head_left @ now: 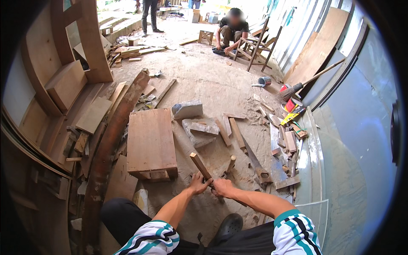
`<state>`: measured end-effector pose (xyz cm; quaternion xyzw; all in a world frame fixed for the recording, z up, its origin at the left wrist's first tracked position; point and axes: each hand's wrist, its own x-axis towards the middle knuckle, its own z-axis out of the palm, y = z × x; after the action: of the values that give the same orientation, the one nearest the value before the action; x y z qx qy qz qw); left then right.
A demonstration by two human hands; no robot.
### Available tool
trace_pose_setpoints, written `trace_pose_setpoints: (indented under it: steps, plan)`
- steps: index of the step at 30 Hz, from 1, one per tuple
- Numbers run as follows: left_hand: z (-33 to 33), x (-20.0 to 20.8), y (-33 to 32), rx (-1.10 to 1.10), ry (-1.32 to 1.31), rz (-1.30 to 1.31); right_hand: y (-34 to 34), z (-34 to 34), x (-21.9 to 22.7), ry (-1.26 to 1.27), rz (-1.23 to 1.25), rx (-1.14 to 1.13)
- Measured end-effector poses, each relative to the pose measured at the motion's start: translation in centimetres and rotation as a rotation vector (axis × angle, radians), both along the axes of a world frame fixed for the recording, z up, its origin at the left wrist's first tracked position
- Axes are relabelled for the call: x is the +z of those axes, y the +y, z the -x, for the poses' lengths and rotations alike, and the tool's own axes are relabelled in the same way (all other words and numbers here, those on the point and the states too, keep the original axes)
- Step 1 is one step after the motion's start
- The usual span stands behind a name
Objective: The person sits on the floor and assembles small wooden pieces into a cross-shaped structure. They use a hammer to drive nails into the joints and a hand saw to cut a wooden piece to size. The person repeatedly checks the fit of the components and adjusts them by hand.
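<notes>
A short wooden strip (199, 165) slants up and away between my hands, low above the floor. My left hand (198, 184) pinches its side with the fingers, the thumb raised along it. Close beside it, my right hand (224, 188) is closed in a fist around the strip's lower part, which the fingers mostly hide. Just beyond my right fist, a stick with a round pale end (232, 158) leans upward; its lower part is dark and hard to make out. Left of my hands stands a wooden box (151, 140).
Stone blocks (202, 131), a wooden square (230, 123) and a handsaw (255, 163) lie ahead. Wood offcuts (290, 142), a broom (293, 90) and a can (264, 81) are at right. A long beam (108, 148) runs left. Another person (233, 32) squats far off by a chair frame (258, 46).
</notes>
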<state>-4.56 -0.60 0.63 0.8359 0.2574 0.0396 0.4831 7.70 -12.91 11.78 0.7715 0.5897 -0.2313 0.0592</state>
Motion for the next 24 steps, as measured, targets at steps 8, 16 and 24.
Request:
trace_pose_setpoints:
  steps: [8,16,24]
  plan:
    - [0.2,0.0,1.0,-0.120,0.101,0.073,-0.6,0.0,0.1,0.014,-0.091,0.049]
    - [1.2,-0.5,1.3,-0.134,0.065,0.048,-1.1,0.8,-0.6,-0.004,-0.182,0.053]
    - [1.4,-1.3,0.9,-0.101,-0.002,0.009,-1.0,1.0,-0.7,-0.003,-0.180,0.039]
